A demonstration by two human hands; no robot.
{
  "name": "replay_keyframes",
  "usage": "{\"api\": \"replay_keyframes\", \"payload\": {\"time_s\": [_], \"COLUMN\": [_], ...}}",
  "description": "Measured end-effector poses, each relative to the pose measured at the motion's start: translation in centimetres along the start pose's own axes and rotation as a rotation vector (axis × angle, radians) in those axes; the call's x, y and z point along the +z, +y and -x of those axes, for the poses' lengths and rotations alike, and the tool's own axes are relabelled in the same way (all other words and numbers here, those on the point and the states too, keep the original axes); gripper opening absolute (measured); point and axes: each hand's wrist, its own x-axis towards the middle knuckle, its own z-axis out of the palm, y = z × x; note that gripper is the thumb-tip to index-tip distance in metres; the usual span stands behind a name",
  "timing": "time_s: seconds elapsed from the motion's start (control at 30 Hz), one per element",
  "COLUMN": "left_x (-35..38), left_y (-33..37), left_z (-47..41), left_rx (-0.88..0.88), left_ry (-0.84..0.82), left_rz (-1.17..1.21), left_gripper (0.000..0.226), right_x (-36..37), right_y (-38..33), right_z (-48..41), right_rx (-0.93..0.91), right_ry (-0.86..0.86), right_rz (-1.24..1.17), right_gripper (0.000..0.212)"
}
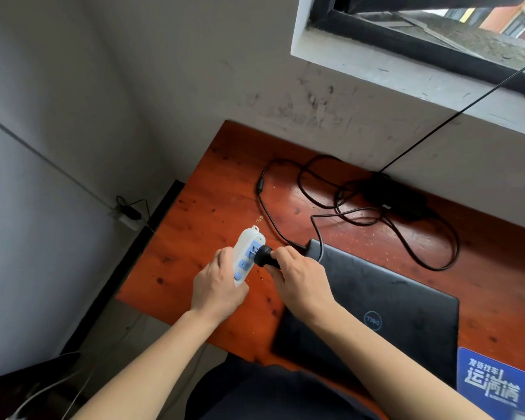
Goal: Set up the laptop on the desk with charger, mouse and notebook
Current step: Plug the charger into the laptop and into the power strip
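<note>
A closed black laptop [385, 310] lies on the reddish wooden desk [206, 207]. My left hand [217, 286] grips a white power strip [249, 247] with blue sockets, held just above the desk's left part. My right hand [300, 280] holds the charger's black plug [264, 256], whose prongs meet a socket of the strip. The charger's black cable [285, 201] loops across the desk to the black adapter brick [397, 198] near the wall. A blue mouse pad [497, 386] with white writing lies at the lower right.
A grey wall and a window sill [406, 86] stand behind the desk. A thin black wire [455, 116] runs from the window down to the desk. A wall outlet with a plugged adapter [128, 213] sits low on the left wall. Cables lie on the floor at lower left.
</note>
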Motion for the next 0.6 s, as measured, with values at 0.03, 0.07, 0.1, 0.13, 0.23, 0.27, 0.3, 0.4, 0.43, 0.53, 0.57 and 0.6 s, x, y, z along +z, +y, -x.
{"api": "replay_keyframes", "payload": {"time_s": [0.03, 0.07, 0.1, 0.13, 0.23, 0.27, 0.3, 0.4, 0.43, 0.53, 0.57, 0.6], "left_x": [0.0, 0.0, -0.1, -0.2, -0.6, -0.8, -1.0, -1.5, -1.6, -1.7, -1.8, -2.0], "left_y": [0.1, 0.2, 0.3, 0.4, 0.6, 0.6, 0.7, 1.4, 1.6, 1.9, 1.9, 2.1], "left_z": [0.1, 0.2, 0.2, 0.2, 0.0, -0.1, -0.2, -0.3, -0.3, -0.2, -0.3, -0.5], "left_rx": [0.010, 0.012, 0.012, 0.021, 0.089, 0.105, 0.115, 0.166, 0.177, 0.153, 0.134, 0.121], "left_ry": [-0.004, 0.001, 0.012, 0.021, 0.030, 0.033, 0.032, 0.008, -0.005, -0.019, -0.014, -0.011], "left_rz": [-0.014, -0.020, -0.020, -0.024, -0.064, -0.078, -0.086, -0.141, -0.154, -0.124, -0.108, -0.095], "left_gripper": [0.062, 0.062, 0.063, 0.064, 0.065, 0.065, 0.064, 0.062, 0.061, 0.060, 0.060, 0.060], "right_x": [-0.1, -0.2, -0.3, -0.3, -0.3, -0.3, -0.4, -0.4, -0.2, 0.2, 0.2, 0.2], "right_y": [-0.2, -0.3, -0.4, -0.4, 0.0, -0.1, -0.2, -1.1, -1.1, -0.5, -0.2, 0.1], "right_z": [-0.1, -0.2, -0.3, -0.3, -0.1, 0.0, 0.0, 0.1, 0.1, -0.1, -0.1, -0.1], "right_rx": [-0.011, -0.022, -0.029, -0.034, -0.043, -0.043, -0.040, -0.032, -0.021, -0.010, 0.004, 0.016], "right_ry": [0.009, 0.022, 0.036, 0.033, 0.023, 0.017, 0.008, -0.033, -0.036, -0.031, 0.004, 0.041], "right_rz": [0.041, 0.077, 0.098, 0.100, 0.098, 0.119, 0.146, 0.254, 0.270, 0.201, 0.147, 0.081], "right_gripper": [0.017, 0.018, 0.018, 0.017, 0.018, 0.019, 0.021, 0.030, 0.031, 0.017, 0.015, 0.015]}}
